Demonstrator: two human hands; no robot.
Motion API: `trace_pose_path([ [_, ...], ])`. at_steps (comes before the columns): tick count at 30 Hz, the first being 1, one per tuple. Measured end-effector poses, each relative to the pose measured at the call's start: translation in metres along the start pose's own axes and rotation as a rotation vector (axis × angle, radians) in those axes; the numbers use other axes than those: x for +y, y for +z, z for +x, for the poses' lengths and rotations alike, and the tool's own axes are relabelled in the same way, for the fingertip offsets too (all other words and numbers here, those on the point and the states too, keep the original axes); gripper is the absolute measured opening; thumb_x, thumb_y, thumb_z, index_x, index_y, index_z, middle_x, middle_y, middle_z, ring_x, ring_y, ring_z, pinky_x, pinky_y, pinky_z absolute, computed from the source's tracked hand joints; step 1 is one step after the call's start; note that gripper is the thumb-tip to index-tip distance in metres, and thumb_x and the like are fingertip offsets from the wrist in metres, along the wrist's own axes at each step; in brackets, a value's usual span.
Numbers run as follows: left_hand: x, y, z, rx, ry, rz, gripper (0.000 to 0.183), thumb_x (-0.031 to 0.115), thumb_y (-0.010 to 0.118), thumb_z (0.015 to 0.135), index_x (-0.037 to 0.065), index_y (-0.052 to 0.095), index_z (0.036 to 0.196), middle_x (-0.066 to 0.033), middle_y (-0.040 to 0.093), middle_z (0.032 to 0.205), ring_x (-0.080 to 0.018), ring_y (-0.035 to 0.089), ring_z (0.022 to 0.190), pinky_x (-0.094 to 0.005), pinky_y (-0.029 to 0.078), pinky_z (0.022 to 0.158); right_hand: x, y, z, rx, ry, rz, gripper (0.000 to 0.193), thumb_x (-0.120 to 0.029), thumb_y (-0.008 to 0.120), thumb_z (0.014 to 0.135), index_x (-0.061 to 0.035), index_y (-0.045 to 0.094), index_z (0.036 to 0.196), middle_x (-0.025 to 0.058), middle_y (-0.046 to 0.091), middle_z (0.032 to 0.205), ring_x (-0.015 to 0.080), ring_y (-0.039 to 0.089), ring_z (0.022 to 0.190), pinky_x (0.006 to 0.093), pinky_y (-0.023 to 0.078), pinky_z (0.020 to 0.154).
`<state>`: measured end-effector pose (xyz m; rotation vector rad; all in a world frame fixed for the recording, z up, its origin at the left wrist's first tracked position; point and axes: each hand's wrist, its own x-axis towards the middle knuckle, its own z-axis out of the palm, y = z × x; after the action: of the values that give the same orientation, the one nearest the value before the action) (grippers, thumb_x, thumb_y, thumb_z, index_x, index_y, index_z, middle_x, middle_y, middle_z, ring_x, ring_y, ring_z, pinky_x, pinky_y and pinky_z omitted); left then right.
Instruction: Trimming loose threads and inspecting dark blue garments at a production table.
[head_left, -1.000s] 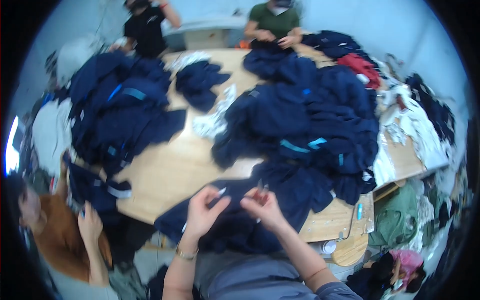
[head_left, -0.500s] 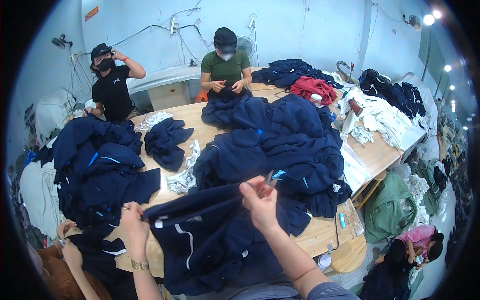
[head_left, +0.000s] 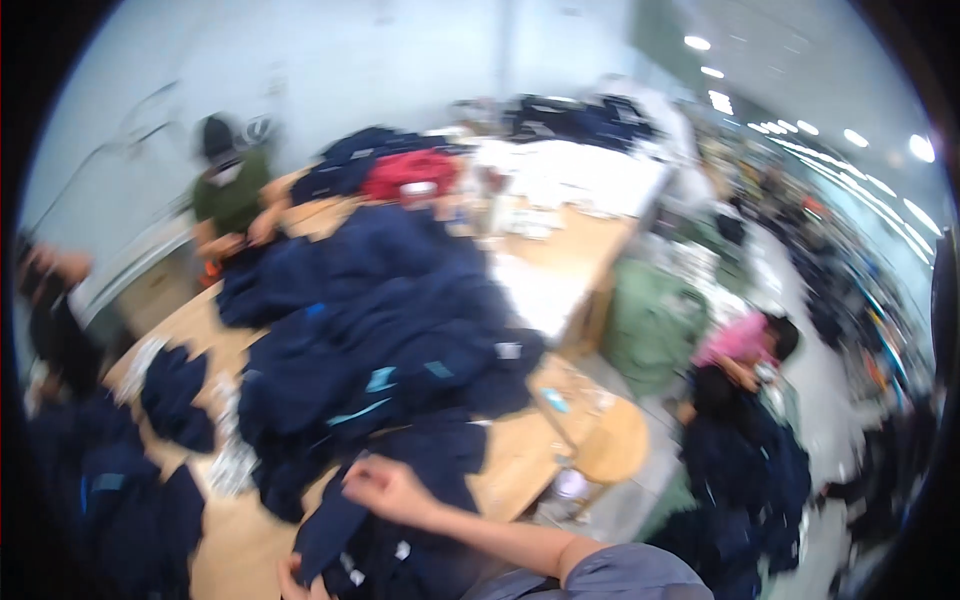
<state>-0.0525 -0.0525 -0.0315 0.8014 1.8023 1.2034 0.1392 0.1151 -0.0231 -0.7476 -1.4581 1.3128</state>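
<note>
A navy blue garment point(head_left: 380, 545) with small white tags hangs before me at the table's near edge. My right hand point(head_left: 392, 490) is closed at its upper part, fingers curled round the cloth. Blur keeps me from making out the snips in that hand. At the lower edge, my left hand point(head_left: 300, 582) pinches the garment's left side; much of that hand is cut off by the frame. Just beyond lies a large heap of navy garments point(head_left: 370, 290) with light blue strips showing on it.
Another navy heap point(head_left: 110, 490) lies on the left of the wooden table point(head_left: 235, 545). Across it, a person in green point(head_left: 232, 205) stands near red cloth point(head_left: 410, 175) and white cloth point(head_left: 570, 175). At right are a wooden stool point(head_left: 605, 440), a green sack point(head_left: 650, 320) and a person in pink point(head_left: 740, 345).
The view has swung to the right and blurred, so the table sits further left. My hands have come closer together and lower, with the garment between them. The snips no longer show.
</note>
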Motion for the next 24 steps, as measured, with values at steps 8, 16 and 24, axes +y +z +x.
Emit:
trace_pose_path([
  [8,0.048,0.079,-0.023,-0.151,0.159,-0.244,0.034,0.005,0.056,0.086,0.002,0.045,0.118,-0.0083,0.050,0.106,-0.0160,0.049,0.094,-0.0266,0.039,0.084,-0.010,0.006,-0.071,-0.349,-0.071,-0.080,0.046,-0.024,0.081,0.067,-0.0060,0.053,0.099,0.0040,0.054,0.074,0.0158,0.052,0.063,0.0251,0.044,0.060],
  [16,0.052,0.043,-0.025,-0.061,0.092,-0.362,0.046,0.020,0.047,0.094,0.010,0.031,0.135,-0.0157,0.050,0.124,-0.0198,0.064,0.087,-0.0228,0.049,0.064,0.017,0.001,-0.027,0.019,-0.228,-0.168,0.014,-0.012,0.069,0.075,-0.0034,0.057,0.073,0.0080,0.056,0.075,0.0221,0.055,0.072,0.0312,0.044,0.064],
  [24,0.032,-0.008,-0.059,0.510,0.160,-0.163,0.028,0.004,0.057,0.087,-0.002,0.050,0.113,-0.0090,0.056,0.110,-0.0150,0.056,0.100,-0.0245,0.044,0.086,0.046,-0.029,-0.017,0.312,0.629,0.369,0.017,-0.016,0.067,0.082,-0.0106,0.052,0.086,-0.0059,0.041,0.056,0.0038,0.032,0.036,0.0212,0.025,0.035],
])
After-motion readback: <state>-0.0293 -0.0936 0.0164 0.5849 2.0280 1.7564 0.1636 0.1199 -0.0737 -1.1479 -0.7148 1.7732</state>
